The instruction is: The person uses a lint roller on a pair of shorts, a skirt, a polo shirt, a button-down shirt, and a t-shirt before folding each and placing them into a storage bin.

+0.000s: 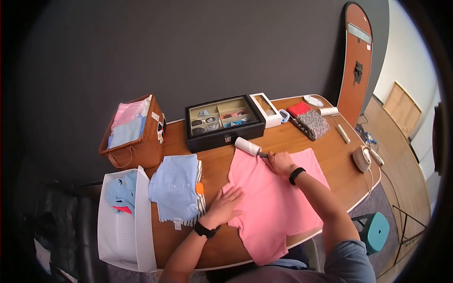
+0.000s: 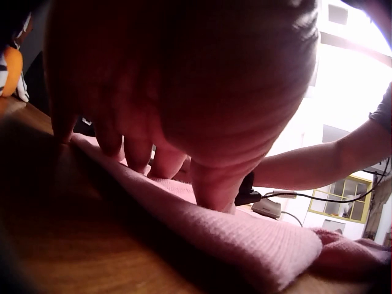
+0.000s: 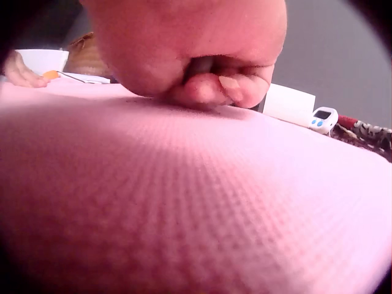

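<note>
A pink knit garment (image 1: 269, 198) lies spread on the wooden table. My right hand (image 1: 282, 163) grips the dark handle of a lint roller (image 1: 248, 146), whose white roll lies over the garment's upper left edge. In the right wrist view the fingers of my right hand (image 3: 214, 86) are curled low over the pink fabric (image 3: 196, 184). My left hand (image 1: 226, 205) rests with fingers extended on the garment's left edge; the left wrist view shows its fingertips on the pink cloth (image 2: 202, 226).
Folded blue shirt (image 1: 174, 181) and white bin (image 1: 125, 236) stand left; wicker basket (image 1: 137, 151) back left; black glasses case (image 1: 225, 123) and white box (image 1: 265, 109) behind. Patterned cloth (image 1: 312, 124), another roller (image 1: 327, 111) and a small iron (image 1: 362, 158) lie right.
</note>
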Available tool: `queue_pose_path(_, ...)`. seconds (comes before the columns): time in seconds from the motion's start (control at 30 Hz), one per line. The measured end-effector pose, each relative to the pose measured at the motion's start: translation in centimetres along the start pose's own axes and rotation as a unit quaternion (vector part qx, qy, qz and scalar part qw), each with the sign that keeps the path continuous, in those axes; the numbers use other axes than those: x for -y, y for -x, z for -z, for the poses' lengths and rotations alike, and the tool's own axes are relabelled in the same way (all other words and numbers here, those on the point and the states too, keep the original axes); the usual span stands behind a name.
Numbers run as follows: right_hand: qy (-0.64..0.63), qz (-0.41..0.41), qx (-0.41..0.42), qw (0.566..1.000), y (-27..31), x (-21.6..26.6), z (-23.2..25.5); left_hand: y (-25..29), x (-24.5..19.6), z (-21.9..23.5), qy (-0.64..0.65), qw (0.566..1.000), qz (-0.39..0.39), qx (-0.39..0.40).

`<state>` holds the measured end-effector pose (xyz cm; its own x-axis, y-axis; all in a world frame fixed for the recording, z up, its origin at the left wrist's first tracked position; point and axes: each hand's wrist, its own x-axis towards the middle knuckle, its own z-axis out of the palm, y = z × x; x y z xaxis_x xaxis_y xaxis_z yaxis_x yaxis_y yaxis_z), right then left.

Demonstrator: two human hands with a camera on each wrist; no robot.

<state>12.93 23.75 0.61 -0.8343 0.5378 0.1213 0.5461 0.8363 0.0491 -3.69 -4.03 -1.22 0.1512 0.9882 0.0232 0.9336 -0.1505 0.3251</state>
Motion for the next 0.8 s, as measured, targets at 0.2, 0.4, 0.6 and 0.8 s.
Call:
queue_pose_path(0.2, -0.026, -0.012, -0.002, 1.0, 0.8, 0.9, 1.0, 0.4, 0.1, 1.2, 0.019, 0.999, -0.003, 0.034)
queue_pose_path(0.4, -0.027, -0.04, -0.003, 0.999, 1.8, 1.7, 0.1, 0.2, 0.5, 1.8, 0.002, 0.998, 0.06, 0.016)
queue_pose_path(0.6, -0.047, -0.09, -0.02, 0.995, 2.1, 2.0, 1.1, 0.4, 1.4, 1.5, 0.041, 0.998, 0.039, 0.007)
queue_pose_path(0.8, -0.049, 0.0, -0.001, 0.999, 6.0, 5.9, 3.2, 1.0, 2.9, 3.2, 0.065, 0.992, 0.094, 0.042)
